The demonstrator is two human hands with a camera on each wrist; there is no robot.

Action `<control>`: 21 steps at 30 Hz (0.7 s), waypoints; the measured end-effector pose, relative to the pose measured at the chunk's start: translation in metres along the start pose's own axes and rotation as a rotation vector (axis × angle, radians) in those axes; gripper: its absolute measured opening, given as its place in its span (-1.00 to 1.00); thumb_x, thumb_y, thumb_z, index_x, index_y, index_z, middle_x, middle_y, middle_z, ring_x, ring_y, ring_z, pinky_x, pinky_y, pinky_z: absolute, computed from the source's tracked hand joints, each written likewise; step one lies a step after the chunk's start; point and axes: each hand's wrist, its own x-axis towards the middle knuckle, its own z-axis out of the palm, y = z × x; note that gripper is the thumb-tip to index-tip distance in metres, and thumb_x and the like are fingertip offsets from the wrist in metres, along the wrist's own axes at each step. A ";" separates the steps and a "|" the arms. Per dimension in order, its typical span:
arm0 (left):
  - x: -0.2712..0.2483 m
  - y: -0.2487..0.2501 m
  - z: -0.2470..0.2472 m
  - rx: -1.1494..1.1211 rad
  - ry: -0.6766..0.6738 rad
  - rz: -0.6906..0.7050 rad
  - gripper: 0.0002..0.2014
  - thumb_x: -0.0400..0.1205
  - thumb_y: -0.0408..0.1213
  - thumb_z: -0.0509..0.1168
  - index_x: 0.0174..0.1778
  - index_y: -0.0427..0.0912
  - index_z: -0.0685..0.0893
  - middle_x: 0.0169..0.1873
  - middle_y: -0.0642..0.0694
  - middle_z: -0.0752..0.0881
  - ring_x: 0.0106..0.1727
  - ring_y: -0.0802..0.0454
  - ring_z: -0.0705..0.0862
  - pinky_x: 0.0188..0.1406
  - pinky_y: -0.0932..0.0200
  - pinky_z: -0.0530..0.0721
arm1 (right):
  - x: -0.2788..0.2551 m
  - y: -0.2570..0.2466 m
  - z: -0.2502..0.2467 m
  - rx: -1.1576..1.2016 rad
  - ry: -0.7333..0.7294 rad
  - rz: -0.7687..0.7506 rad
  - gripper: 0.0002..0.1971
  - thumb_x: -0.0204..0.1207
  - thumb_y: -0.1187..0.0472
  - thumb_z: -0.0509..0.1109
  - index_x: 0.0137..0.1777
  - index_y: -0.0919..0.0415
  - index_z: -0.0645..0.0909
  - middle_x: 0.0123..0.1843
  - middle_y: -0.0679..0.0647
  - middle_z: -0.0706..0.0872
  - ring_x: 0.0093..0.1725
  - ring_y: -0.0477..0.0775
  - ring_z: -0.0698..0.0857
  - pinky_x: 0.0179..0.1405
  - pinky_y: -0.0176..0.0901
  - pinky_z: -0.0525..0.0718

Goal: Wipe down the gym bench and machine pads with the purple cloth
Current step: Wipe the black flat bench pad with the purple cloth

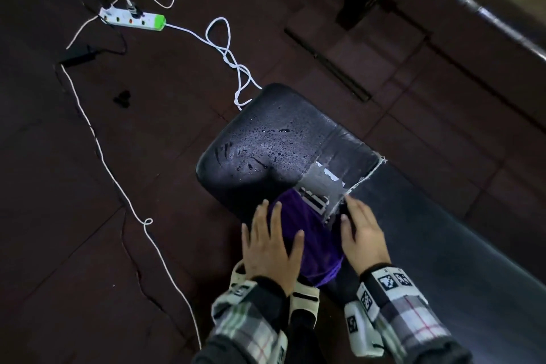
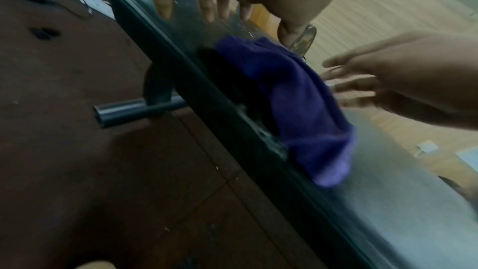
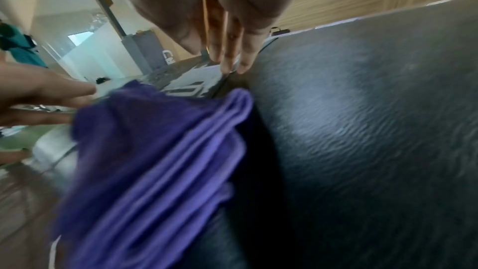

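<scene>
Bench pad, black and beaded with water drops, filled the centre of the head view, long axis running from upper left down to lower right, rounded end pointing toward the upper left. Split by a seam into a wet seat section and a long dull back section stretching to the lower right corner. Torn grey patch beside that seam, frayed white edge showing.

Dark rubber floor around and under the pad. Barbell crossing the upper right corner on a diagonal.

Purple cloth lay bunched on the pad at lower centre, along the gap between the two sections, long axis nearly up-down in the frame, upper end toward the grey patch, lower end drooping over the pad's near edge. Seen folded into ridges in the right wrist view.

Left hand flat, fingers spread and straight, thumb resting on the cloth's left side. Right hand also flat, fingers straight and close together, just right of the cloth on the back section; whether touching the cloth, cannot tell.

White cable looped across the floor at left. Power strip, white with a green end, at upper left.
</scene>
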 end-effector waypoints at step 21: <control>0.020 0.019 0.040 -0.195 0.280 -0.341 -0.15 0.48 0.10 0.05 0.67 -0.29 0.14 0.66 -0.38 0.04 0.68 -0.32 -0.04 0.64 -0.16 0.06 | 0.029 0.038 -0.014 -0.203 -0.157 0.180 -0.31 0.57 0.02 0.33 0.64 0.08 0.12 0.68 0.03 0.05 0.66 0.11 -0.02 0.60 0.15 -0.09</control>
